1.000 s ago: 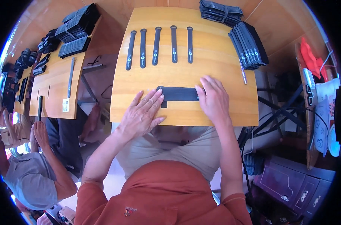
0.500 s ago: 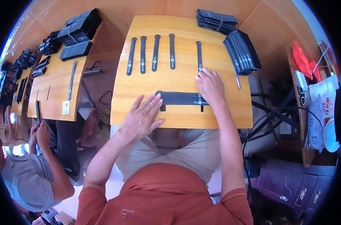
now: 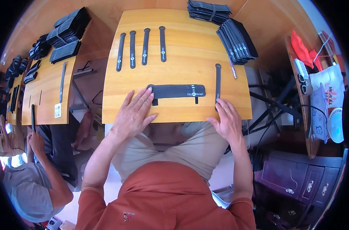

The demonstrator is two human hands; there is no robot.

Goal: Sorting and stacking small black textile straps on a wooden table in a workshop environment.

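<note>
Pressing my flat, open left hand [image 3: 133,113] on the wide black strap [image 3: 177,91], my right hand's [image 3: 227,122] fingertips pin a narrow strap [image 3: 218,81] on the bench [image 3: 182,69].

A wide black strap [image 3: 177,91] is laid flat across the wooden surface [image 3: 182,111], its left end pressed by the fingers [image 3: 143,97] of the left hand [image 3: 134,114]. A narrow black strap [image 3: 218,82] is touched at its near end by the right hand [image 3: 228,120]. Four more narrow straps [image 3: 140,48] are lined up farther back.
</note>
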